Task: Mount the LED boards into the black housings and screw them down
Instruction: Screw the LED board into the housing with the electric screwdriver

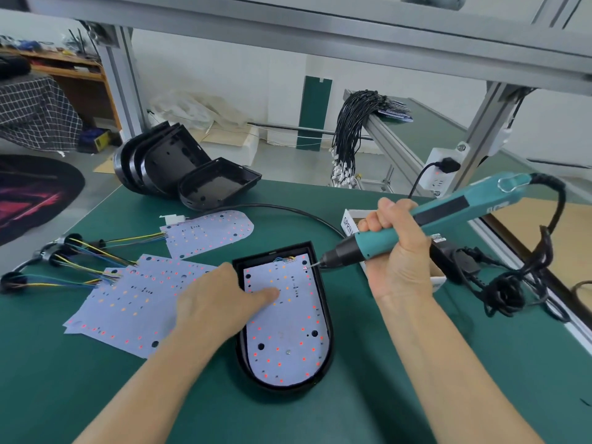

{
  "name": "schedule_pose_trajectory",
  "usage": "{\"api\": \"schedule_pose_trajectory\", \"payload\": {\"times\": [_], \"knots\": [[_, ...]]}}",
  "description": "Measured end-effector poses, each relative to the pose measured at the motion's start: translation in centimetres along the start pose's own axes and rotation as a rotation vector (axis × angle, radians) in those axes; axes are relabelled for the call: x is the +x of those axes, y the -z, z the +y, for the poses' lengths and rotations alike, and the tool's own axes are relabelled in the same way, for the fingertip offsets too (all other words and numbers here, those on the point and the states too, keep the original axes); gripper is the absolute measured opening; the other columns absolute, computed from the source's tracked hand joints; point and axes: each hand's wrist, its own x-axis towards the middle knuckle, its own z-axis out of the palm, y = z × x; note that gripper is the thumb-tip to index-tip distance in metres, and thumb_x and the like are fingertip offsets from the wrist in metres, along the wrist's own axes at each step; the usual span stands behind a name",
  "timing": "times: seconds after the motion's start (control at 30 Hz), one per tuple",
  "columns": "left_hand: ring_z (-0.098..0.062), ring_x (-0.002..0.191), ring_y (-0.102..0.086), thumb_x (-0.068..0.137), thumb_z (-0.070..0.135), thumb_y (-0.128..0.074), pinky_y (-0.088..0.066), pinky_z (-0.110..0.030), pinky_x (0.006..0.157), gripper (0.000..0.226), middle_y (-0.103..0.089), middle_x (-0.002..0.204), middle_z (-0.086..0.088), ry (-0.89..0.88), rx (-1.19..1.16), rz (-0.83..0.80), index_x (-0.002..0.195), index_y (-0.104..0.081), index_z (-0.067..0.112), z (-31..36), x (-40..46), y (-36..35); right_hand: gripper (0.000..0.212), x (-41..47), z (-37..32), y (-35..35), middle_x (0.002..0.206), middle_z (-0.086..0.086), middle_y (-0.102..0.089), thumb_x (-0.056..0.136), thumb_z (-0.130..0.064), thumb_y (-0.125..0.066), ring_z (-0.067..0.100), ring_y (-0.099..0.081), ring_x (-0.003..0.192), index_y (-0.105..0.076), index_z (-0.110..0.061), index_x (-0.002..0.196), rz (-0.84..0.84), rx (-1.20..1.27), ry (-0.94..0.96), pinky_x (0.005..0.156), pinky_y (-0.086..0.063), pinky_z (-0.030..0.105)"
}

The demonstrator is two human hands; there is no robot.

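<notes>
A black housing (326, 302) lies on the green mat with a white LED board (285, 328) seated inside it. My left hand (221, 299) rests over the housing's left wall and its thumb presses down on the board. My right hand (397, 245) grips a teal electric screwdriver (448, 209); the bit tip touches the board's upper right corner. One screw (288, 351) sits in the board's lower part. Several loose LED boards (134, 302) with coloured wires lie to the left, and another board (211, 232) lies behind them.
Empty black housings (179, 165) are stacked at the mat's far edge. A white box (350, 219) stands behind my right hand. The screwdriver's black cable (512, 293) coils at the right near the bench edge. A bundle of black wires (349, 129) hangs over a rail behind.
</notes>
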Motion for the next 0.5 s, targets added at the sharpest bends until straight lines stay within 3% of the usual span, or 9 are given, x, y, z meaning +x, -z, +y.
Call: {"api": "schedule_pose_trajectory", "payload": {"times": [0.1,0.2,0.33,0.5], "knots": [[-0.024,0.085,-0.062,0.055,0.056,-0.075,-0.051,-0.038,0.078,0.057,-0.066,0.086,0.0,0.026,-0.252,-0.058,0.09,-0.058,0.015,1.2,0.7,-0.2,0.036,0.7,0.2,0.6,0.05,-0.006,-0.035,0.076,0.002,-0.06,0.01,-0.037,0.045,-0.034,-0.021,0.067,-0.003,-0.029,-0.011,0.052,-0.039,0.02],[-0.027,0.078,-0.068,0.044,0.043,-0.071,-0.056,-0.043,0.076,0.057,-0.072,0.081,-0.008,-0.001,-0.461,-0.079,0.087,-0.067,0.006,1.7,0.7,-0.6,0.037,1.2,0.2,1.2,0.052,-0.003,-0.034,0.081,0.007,-0.059,0.011,-0.037,0.045,-0.036,-0.019,0.067,-0.009,-0.072,-0.011,0.053,-0.04,0.022],[-0.026,0.075,-0.069,0.045,0.035,-0.072,-0.057,-0.041,0.073,0.04,-0.073,0.075,-0.005,-0.025,-0.566,-0.081,0.077,-0.069,0.011,1.6,0.8,-1.0,0.031,1.5,0.2,1.8,0.049,-0.004,-0.036,0.071,0.0,-0.064,0.013,-0.037,0.045,-0.04,-0.02,0.067,0.002,-0.124,-0.033,0.053,-0.041,0.022],[-0.025,0.075,-0.069,0.045,0.035,-0.072,-0.057,-0.044,0.075,0.041,-0.073,0.077,-0.005,-0.034,-0.565,-0.092,0.079,-0.069,0.012,1.7,0.8,-1.1,0.03,1.6,0.6,2.1,0.046,-0.004,-0.042,0.07,0.0,-0.064,0.013,-0.039,0.044,-0.046,-0.022,0.062,-0.007,-0.154,-0.027,0.055,-0.042,0.023]]}}
